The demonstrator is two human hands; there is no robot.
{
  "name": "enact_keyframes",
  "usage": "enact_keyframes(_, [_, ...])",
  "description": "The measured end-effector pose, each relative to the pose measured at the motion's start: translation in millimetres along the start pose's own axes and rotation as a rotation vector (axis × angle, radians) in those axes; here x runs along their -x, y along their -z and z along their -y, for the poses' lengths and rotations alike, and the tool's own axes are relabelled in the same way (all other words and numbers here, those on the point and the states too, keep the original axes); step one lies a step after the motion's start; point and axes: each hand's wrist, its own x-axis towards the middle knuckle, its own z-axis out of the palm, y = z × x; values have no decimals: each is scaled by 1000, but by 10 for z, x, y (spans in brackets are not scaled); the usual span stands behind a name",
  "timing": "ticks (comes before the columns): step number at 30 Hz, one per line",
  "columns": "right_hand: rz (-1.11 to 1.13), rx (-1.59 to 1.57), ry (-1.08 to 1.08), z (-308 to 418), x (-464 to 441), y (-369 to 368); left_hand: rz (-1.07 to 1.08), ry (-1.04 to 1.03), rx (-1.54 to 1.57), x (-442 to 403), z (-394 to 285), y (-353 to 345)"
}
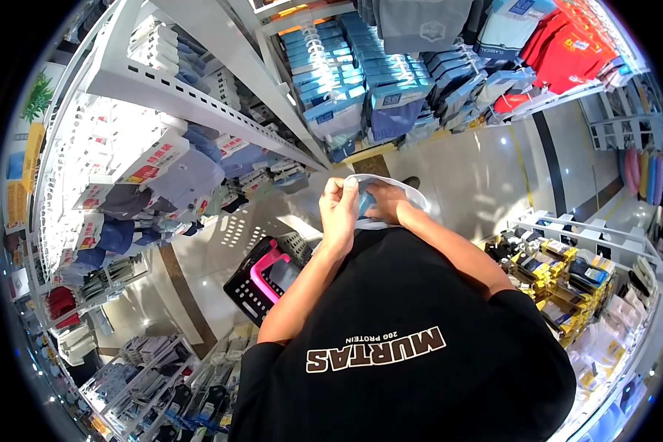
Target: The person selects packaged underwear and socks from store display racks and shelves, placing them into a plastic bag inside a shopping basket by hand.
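A clear plastic bag point(418, 197) with a pale rim is held up in front of my chest. My left hand point(338, 210) pinches the bag's rim at its left side, thumb and fingers pressed together. Reaching into the mouth of the bag, my right hand point(390, 202) has its fingers curled beside a light-blue piece point(365, 200). Whether those fingers grip the blue piece or the plastic is hard to make out. Beside my left forearm is a black shopping basket point(237, 289) with a pink handle point(259, 272).
Racks of packaged underwear point(188, 177) stand on the left, with more hanging packs point(331, 81) and red garments point(567, 55) ahead. A low display of yellow-and-black packs point(556, 276) is at my right. Tiled floor point(471, 169) runs between the racks.
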Motion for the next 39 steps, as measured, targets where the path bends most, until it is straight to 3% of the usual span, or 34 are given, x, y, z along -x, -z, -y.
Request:
enact_keyframes(5, [-41,-287,25,211,275,489,-157,-1,-39,-66,29,298])
enact_keyframes(6, [-105,-406,99,203,326,560,-194,-12,-19,-82,24,351])
enact_keyframes(8, [-186,-602,11,320,477,815,-225,14,-15,-76,-17,463])
enact_keyframes(13, [-406,-1108,58,277,541,1408,-245,36,-71,-49,-10,440])
enact_keyframes(16, [-561,-1295,251,407,349,1806,-200,6,-89,-49,141,466])
enact_keyframes(21, [-813,-1101,427,805,-143,2460,-187,34,-104,72,185,523])
enact_keyframes(24, [-842,-1065,588,1167,-499,2748,-245,37,-107,130,204,571])
enact_keyframes(26, [-912,-910,498,1355,-678,2972,-253,17,-80,181,210,623])
enact_keyframes(30, [-859,-944,560,1595,-1121,3237,-297,33,-17,304,216,656])
enact_keyframes(34, [-854,-768,510,1463,-1794,3395,-316,37,-21,359,251,676])
enact_keyframes(35, [-897,-776,602,1395,-1981,3408,-314,36,-9,358,288,699])
enact_keyframes(39, [-840,-878,429,1474,-2078,3498,-330,49,3,366,262,687])
